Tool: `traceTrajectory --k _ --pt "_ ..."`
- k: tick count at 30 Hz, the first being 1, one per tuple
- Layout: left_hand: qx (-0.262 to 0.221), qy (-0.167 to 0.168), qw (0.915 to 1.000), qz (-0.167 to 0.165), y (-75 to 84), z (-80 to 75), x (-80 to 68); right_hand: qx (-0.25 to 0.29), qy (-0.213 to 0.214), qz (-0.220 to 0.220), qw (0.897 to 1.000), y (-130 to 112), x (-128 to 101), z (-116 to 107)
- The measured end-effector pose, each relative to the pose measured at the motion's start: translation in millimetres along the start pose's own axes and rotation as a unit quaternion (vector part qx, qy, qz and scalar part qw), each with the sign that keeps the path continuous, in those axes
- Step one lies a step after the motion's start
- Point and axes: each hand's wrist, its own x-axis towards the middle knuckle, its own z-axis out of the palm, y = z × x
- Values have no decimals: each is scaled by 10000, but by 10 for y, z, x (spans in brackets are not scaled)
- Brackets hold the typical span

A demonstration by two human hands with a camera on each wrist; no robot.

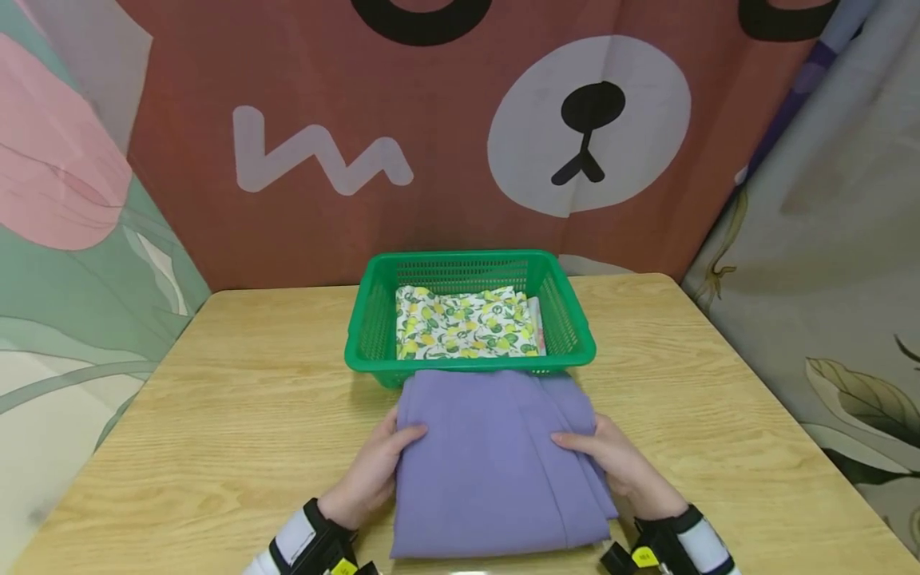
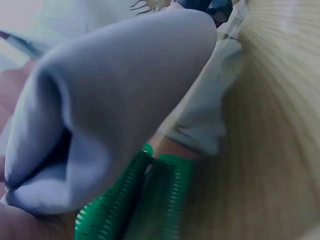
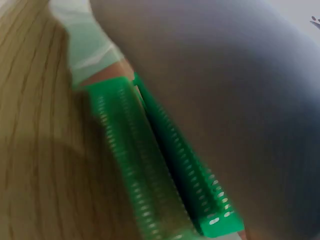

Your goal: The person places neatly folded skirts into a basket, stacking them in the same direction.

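Observation:
Both hands hold a folded purple cloth [image 1: 496,471] in front of the green basket [image 1: 467,365]. My left hand [image 1: 377,463] grips its left edge, thumb on top and fingers hidden beneath. On the opposite edge, my right hand [image 1: 618,459] pinches it the same way. The cloth's far edge overlaps the basket's near side in the head view. Seen from the left wrist, the cloth [image 2: 125,90] shows a rounded, layered fold and is raised off the table. A folded lemon-print cloth [image 1: 467,323] lies inside the basket.
The wooden table [image 1: 237,447] carries the basket near its back edge. A brown curtain with a bear print [image 1: 446,160] hangs behind, and patterned fabric [image 1: 812,239] hangs along the right side. Another folded cloth edge [image 1: 536,326] peeks out beside the lemon print.

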Motion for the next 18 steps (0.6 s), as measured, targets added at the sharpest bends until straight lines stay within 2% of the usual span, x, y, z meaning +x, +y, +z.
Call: traceTrajectory --k 4,9,11,18 --pt "205 -143 9994 245 105 25 -66 -28 -94 -76 9999 -54 -28 4" --pt "888 51 9928 802 252 80 -138 -50 -240 -235 9994 -148 -75 17" --pt "1088 127 9899 900 305 101 -170 -30 -321 -302 9990 -185 -97 29" --pt "1342 -105 9837 1189 452 107 -308 15 -558 -716 9959 -305 -224 65"
